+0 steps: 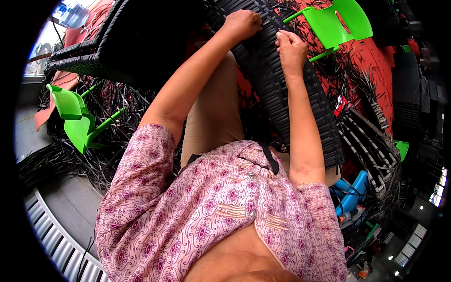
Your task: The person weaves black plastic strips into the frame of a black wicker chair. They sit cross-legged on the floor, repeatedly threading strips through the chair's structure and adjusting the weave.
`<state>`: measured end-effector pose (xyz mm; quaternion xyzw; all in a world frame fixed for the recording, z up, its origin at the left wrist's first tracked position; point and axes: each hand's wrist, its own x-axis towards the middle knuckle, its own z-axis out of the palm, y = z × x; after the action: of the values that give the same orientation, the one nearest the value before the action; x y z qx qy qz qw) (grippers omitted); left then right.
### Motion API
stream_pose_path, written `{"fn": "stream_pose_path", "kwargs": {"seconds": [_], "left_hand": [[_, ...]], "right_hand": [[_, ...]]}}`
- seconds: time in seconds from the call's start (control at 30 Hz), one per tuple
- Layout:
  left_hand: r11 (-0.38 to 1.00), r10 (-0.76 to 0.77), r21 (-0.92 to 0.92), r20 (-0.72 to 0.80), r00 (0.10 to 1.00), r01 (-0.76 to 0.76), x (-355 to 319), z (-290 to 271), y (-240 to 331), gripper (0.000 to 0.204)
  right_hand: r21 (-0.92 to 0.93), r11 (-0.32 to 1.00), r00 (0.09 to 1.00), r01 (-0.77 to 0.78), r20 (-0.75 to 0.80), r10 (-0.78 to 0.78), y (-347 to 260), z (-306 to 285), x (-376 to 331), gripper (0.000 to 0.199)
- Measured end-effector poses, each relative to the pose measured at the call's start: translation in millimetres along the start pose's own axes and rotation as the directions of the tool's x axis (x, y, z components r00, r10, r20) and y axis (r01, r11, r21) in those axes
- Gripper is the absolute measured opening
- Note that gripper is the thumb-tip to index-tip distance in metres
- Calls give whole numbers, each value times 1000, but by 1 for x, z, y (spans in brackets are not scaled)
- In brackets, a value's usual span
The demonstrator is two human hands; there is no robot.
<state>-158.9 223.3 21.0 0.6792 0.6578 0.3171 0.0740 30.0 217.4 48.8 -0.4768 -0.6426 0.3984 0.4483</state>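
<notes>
A long black woven panel [270, 70] of flat wicker strips runs across my lap, from the top of the view down toward the lower right. My left hand [242, 25] is closed in a fist over its far left side, with the fingertips turned down toward the weave. Over the panel's right edge, my right hand [291, 50] is pinched, thumb against the forefinger. Whatever either hand grips is too small or hidden to tell. The two hands are a short way apart.
Green plastic chairs stand at the upper right [324, 26] and left [75, 113]. Heaps of loose black strips [127, 101] cover the floor. A large black wicker piece [77, 58] is at the upper left. A partly woven frame [369, 141] and a blue plastic item [353, 193] lie right.
</notes>
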Motion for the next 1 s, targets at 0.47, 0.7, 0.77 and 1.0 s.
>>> {"fn": "stream_pose_path", "kwargs": {"seconds": [0.47, 0.7, 0.77, 1.0], "left_hand": [[995, 15, -96, 63, 998, -9, 4, 5, -7, 27], [984, 96, -167, 246, 965, -55, 11, -8, -8, 28], [963, 91, -270, 260, 961, -18, 12, -6, -14, 29], [787, -58, -574, 300, 952, 228, 11, 6, -27, 21]], "right_hand": [[-690, 703, 983, 169, 66, -171, -4, 25, 10, 28], [-671, 717, 978, 189, 67, -196, -1, 29, 12, 26], [-722, 670, 982, 170, 70, -173, -2, 31, 14, 25], [-710, 672, 977, 211, 130, -169, -5, 32, 15, 25]]}}
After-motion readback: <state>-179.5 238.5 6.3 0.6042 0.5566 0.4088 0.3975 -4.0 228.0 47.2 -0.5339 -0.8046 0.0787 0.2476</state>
